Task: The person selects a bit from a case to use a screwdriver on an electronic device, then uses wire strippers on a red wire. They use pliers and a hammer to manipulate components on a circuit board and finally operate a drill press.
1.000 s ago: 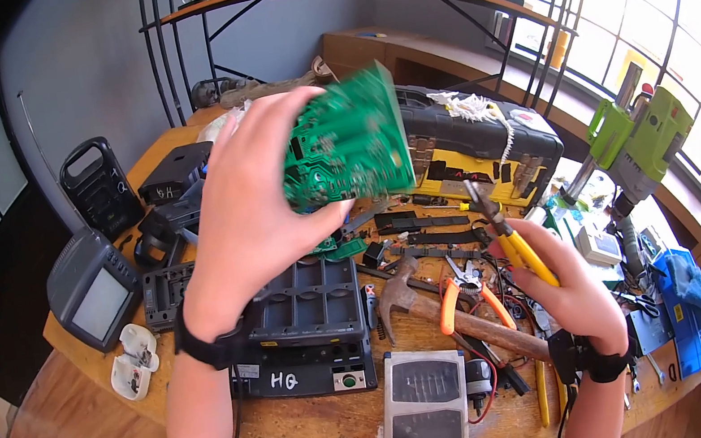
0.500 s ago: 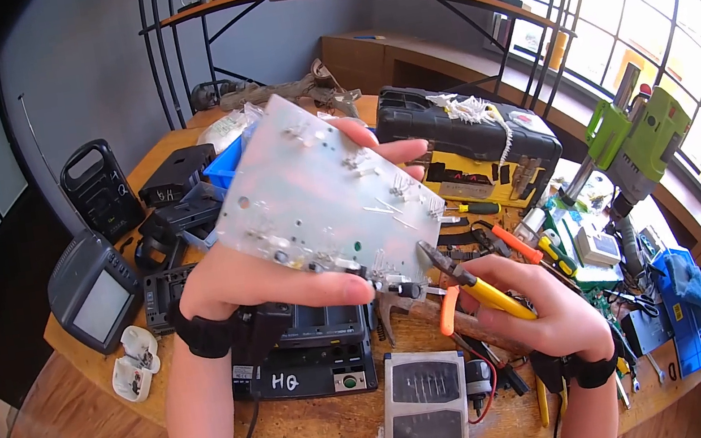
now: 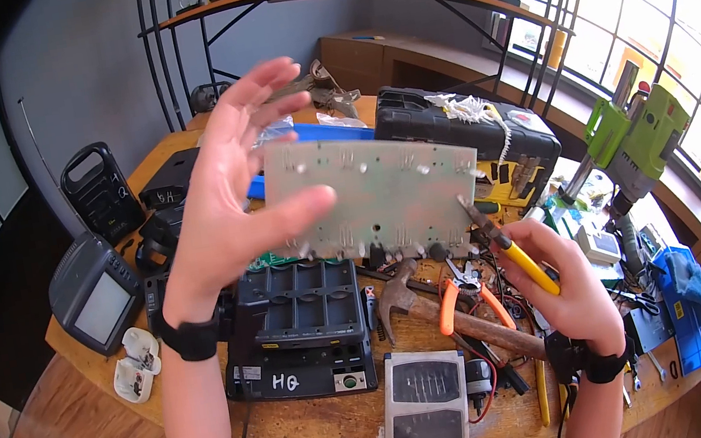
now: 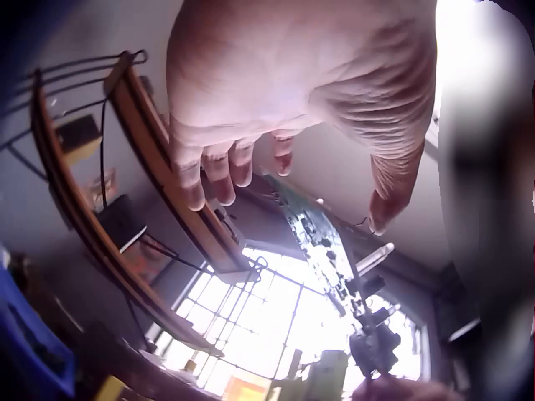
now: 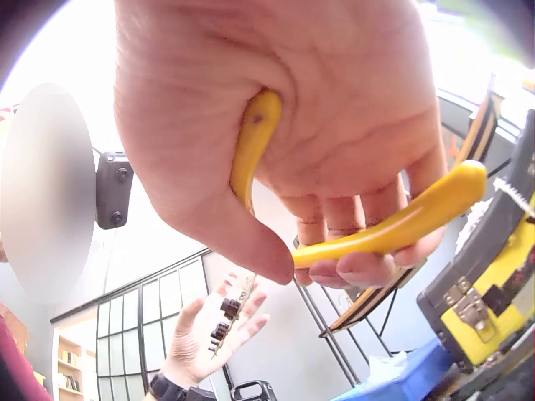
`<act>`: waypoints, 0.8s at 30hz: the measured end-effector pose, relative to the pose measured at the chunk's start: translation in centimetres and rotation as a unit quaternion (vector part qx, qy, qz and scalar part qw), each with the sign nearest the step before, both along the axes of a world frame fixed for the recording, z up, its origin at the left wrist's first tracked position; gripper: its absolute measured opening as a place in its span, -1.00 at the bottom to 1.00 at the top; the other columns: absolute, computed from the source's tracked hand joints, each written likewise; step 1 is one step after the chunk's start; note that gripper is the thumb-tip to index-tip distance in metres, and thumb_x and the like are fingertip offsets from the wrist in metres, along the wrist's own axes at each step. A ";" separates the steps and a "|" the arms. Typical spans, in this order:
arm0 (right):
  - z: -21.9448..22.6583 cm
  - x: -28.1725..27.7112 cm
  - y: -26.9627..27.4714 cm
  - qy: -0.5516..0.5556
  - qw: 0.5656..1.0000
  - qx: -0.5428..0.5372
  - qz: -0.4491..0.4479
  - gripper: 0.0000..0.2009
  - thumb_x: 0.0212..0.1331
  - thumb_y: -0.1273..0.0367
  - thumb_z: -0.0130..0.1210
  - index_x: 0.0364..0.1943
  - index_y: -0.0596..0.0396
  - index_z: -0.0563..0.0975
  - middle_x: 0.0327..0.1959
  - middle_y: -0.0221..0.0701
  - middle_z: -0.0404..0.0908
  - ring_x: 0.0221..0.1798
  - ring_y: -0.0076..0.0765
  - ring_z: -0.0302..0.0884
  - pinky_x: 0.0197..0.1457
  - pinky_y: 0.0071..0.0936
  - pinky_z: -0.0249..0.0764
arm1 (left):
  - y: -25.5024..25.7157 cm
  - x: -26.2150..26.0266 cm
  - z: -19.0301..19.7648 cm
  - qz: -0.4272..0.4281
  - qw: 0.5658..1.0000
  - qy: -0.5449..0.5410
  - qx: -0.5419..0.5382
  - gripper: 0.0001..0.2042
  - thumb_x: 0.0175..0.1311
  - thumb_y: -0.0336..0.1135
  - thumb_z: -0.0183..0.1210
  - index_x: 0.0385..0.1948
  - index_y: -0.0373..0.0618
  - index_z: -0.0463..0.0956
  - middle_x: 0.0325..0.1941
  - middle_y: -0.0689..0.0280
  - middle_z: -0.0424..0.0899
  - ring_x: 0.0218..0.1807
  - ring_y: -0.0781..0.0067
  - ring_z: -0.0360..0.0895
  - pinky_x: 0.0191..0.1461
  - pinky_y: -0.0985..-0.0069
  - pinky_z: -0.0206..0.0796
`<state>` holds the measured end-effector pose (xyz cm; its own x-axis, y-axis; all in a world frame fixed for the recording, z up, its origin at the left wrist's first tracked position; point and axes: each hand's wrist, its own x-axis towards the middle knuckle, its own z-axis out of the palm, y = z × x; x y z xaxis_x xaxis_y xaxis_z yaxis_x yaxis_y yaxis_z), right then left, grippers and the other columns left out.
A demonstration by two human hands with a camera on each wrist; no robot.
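A circuit board hangs upright in mid-air, its pale solder side toward the head camera. The tips of yellow-handled pliers overlap its right edge. My right hand grips those pliers, their yellow handles lying between thumb and fingers in the right wrist view. Around the board's left end, my left hand is spread, thumb in front and fingers up behind. In the left wrist view the board appears edge-on between the left thumb and fingers, with gaps on both sides.
Below stand a black multi-bay charger, a claw hammer, orange-handled pliers and a grey case. Behind are a blue bin and a black-yellow toolbox. A green drill press stands at right.
The left hand has turned the board from its green component side to its pale side, then let go. The right hand's pliers have come to the board's right edge.
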<state>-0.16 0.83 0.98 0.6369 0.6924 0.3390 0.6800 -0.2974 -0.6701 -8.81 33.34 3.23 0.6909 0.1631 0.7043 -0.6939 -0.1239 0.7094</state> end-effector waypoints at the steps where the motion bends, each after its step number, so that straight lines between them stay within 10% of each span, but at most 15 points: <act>1: 0.0 0.1 -0.1 -0.022 0.999 -0.023 -0.008 -0.65 0.20 0.55 0.22 0.09 0.19 0.50 -0.18 -0.18 0.71 -0.14 -0.11 0.69 0.01 -0.35 0.54 | 0.0 -0.3 0.1 0.103 0.977 -0.036 0.185 0.07 -0.15 -0.10 0.57 0.53 -0.11 0.17 0.54 0.08 0.34 0.52 0.12 0.34 0.60 0.15 0.15; 3: 0.4 -0.4 0.2 -0.034 0.998 -0.046 -0.013 -0.64 0.19 0.55 0.23 0.09 0.17 0.51 -0.16 -0.16 0.72 -0.10 -0.04 0.70 0.03 -0.33 0.55 | -0.9 -1.2 0.6 0.241 0.849 -0.067 0.466 -0.07 -0.17 -0.11 0.58 0.41 0.02 0.37 0.53 0.19 0.37 0.53 0.08 0.33 0.61 0.04 0.11; 5: 0.4 -0.5 0.3 -0.046 0.996 -0.070 -0.019 -0.63 0.17 0.55 0.23 0.09 0.15 0.51 -0.14 -0.14 0.73 -0.07 0.03 0.71 0.04 -0.30 0.56 | -2.5 -1.7 0.1 0.248 0.810 -0.023 0.531 -0.05 -0.20 -0.07 0.60 0.40 0.08 0.38 0.52 0.19 0.38 0.52 0.02 0.33 0.61 -0.08 0.06; 24: -0.1 -0.1 0.5 -0.072 0.996 -0.039 -0.040 -0.53 0.16 0.52 0.29 0.20 0.12 0.51 0.04 -0.13 0.65 0.10 0.04 0.64 0.18 -0.24 0.52 | -2.3 -1.2 -0.7 0.252 0.821 -0.019 0.511 -0.08 -0.27 -0.29 0.55 0.37 -0.06 0.41 0.17 0.09 0.66 0.14 -0.03 0.64 0.23 0.18 0.52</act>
<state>-0.26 1.32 0.85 0.6401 0.6690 0.3777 0.7392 -0.4023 -0.5401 -9.98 31.01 2.50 0.6912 -0.2696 0.6705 -0.3920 -0.9193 0.0344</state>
